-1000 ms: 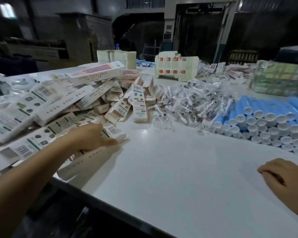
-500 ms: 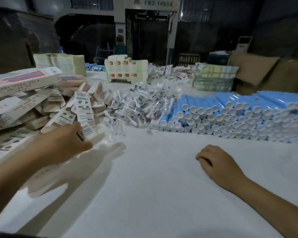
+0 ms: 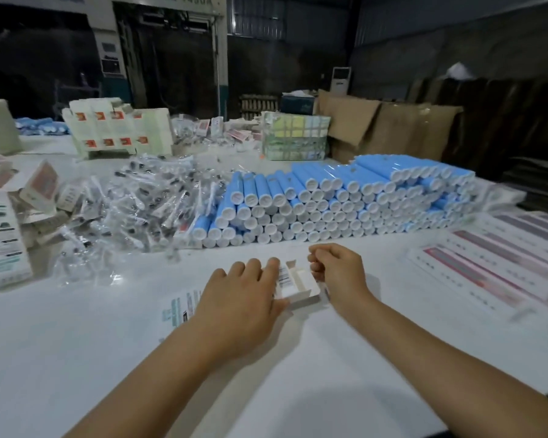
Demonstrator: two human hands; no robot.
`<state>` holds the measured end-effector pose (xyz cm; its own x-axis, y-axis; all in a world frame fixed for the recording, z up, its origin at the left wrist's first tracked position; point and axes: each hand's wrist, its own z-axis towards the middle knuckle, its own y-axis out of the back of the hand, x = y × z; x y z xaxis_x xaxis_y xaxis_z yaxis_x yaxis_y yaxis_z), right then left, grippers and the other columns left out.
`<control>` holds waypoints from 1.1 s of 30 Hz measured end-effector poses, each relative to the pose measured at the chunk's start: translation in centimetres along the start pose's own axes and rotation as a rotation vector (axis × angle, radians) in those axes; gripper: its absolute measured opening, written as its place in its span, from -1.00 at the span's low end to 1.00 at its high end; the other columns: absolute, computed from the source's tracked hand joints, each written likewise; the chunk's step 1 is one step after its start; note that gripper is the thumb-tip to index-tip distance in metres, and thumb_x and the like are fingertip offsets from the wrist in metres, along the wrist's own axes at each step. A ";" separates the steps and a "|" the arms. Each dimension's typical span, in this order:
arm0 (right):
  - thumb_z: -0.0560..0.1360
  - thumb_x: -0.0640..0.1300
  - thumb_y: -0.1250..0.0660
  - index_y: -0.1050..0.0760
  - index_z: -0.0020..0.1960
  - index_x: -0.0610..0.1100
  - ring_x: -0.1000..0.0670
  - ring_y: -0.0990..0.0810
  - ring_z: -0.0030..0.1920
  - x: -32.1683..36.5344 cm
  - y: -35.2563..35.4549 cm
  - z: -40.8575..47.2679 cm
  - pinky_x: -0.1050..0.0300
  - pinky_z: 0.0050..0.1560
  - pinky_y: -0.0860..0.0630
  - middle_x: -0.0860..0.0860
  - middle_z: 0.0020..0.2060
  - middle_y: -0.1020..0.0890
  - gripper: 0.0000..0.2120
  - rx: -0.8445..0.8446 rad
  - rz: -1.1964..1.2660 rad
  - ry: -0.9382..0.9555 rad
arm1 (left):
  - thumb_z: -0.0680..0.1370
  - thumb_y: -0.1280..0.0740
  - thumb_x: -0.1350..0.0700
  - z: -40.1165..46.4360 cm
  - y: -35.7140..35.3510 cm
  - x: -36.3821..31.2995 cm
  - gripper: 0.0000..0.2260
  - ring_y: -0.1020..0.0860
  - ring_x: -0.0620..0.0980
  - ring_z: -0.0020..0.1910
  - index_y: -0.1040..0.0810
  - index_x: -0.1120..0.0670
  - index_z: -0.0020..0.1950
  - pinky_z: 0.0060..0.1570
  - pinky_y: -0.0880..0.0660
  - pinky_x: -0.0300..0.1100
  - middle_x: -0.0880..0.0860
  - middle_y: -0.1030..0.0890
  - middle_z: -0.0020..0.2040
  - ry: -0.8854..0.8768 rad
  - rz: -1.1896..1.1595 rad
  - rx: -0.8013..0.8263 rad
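A long white carton lies flat on the white table, near the front edge and just in front of the person, with its far end open and a small flap standing up. The left hand lies over the carton's middle, fingers spread across the top and thumb pressed to the near side, so this grip is holding the carton down; blurred print shows on the part that sticks out past the wrist. The right hand sits at the open end with its fingers curled close to the flaps, touching or nearly touching the card; whether this grip actually pinches a flap cannot be told. Behind the hands, a long stack of blue tubes with white caps faces the person. To its left is a loose heap of clear-wrapped pieces, and further left a pile of flat printed cartons. Printed sheets lie at the right, well apart from the hands. At the back stand cream boxes, a strapped bundle and brown cardboard.
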<state>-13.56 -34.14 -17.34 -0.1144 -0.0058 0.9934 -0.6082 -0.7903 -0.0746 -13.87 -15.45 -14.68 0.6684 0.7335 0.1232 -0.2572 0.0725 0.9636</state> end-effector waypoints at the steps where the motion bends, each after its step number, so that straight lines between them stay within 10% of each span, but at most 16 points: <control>1: 0.51 -0.36 -0.24 -0.58 -0.24 -0.14 0.11 -0.49 -0.44 0.2 0.3 0.4 0.27 -0.43 -0.46 -0.03 -0.38 -0.58 -0.75 -0.029 0.023 -0.020 | 0.61 0.08 -0.22 -0.3 -0.3 -0.3 -0.44 -0.33 0.09 0.25 0.06 0.03 0.53 0.14 -0.28 -0.02 0.03 -0.32 0.34 -0.019 0.026 -0.002; 11: 0.55 -0.29 -0.16 -0.56 0.00 -0.34 -0.14 -0.49 -0.03 12.2 2.4 14.0 0.09 -0.09 -0.32 -0.25 -0.02 -0.57 -0.79 -0.169 -0.986 0.658 | 0.60 0.13 -0.25 -0.3 -1.9 -0.8 -0.39 -0.28 0.10 0.24 0.09 0.07 0.54 0.15 -0.21 0.04 0.05 -0.29 0.35 -0.082 0.029 0.062; 18: 0.53 -0.21 -0.20 -0.53 0.12 -0.23 -0.18 -0.55 0.12 13.5 4.5 21.0 0.08 -0.02 -0.45 -0.19 0.13 -0.57 -0.77 -0.078 -1.970 0.285 | 0.56 0.11 -0.27 0.5 -1.9 -0.6 -0.37 -0.27 0.08 0.25 0.10 0.06 0.52 0.15 -0.20 0.03 0.05 -0.28 0.35 -0.081 0.006 0.104; 26: 0.51 -0.18 -0.29 -0.53 -0.01 -0.23 -0.18 -0.54 -0.06 13.5 3.5 21.5 0.07 -0.17 -0.41 -0.16 -0.01 -0.58 -0.87 -0.148 -1.723 0.213 | 0.56 0.17 -0.27 0.4 -2.0 -0.6 -0.37 -0.28 0.10 0.22 0.09 0.06 0.53 0.13 -0.21 0.02 0.06 -0.30 0.32 -0.070 0.019 0.087; 33: 0.47 -0.16 -0.30 -0.35 0.19 -0.08 0.11 -0.49 -0.31 14.1 2.6 11.7 0.25 -0.38 -0.40 0.03 -0.18 -0.50 -0.69 -0.105 -0.405 0.436 | 0.58 0.12 -0.26 0.0 -1.9 -0.6 -0.39 -0.31 0.09 0.21 0.09 0.04 0.53 0.11 -0.24 -0.01 0.02 -0.32 0.30 -0.064 0.022 0.017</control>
<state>-7.53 -43.46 -2.55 -0.1559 0.5523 0.8190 -0.7421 -0.6126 0.2719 -13.83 -16.01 -16.57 0.7064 0.6897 0.1590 -0.2612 0.0452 0.9642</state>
